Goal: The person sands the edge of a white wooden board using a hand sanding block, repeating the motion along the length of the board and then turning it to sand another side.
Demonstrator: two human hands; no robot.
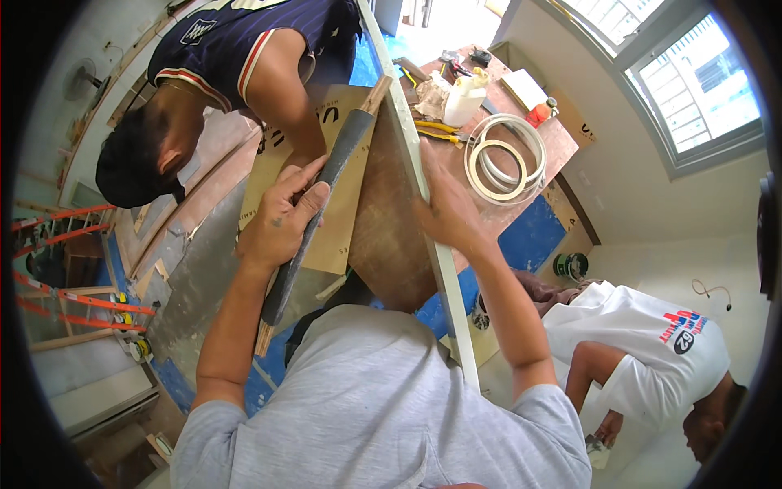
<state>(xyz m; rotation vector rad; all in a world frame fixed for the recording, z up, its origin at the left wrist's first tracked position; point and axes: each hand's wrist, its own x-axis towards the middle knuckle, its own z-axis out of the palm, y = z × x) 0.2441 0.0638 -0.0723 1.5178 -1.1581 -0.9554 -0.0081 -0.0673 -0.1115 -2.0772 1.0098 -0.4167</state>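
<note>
My left hand (pixel 283 213) is closed round a wooden stick wrapped in a dark grey, sandpaper-like sheet (pixel 336 163). Bare wood shows at both of its ends, and it lies at a slant, close beside a long pale board (pixel 443 273). That narrow board runs from the top of the view down toward my body. My right hand (pixel 453 202) grips the board's right side, the thumb near its edge; part of the fingers' hold is hidden. Beneath both hands lie a brown wooden panel (pixel 395 220) and a tan printed sheet (pixel 330 244).
A co-worker in a dark sleeveless jersey (pixel 236 49) bends over at the upper left. Another in a white shirt (pixel 643 342) crouches at the right. Rolls of edging strip (pixel 498 173), yellow-handled pliers (pixel 438 129) and a white jug (pixel 466 98) share the worktop. An orange ladder (pixel 69 301) stands left.
</note>
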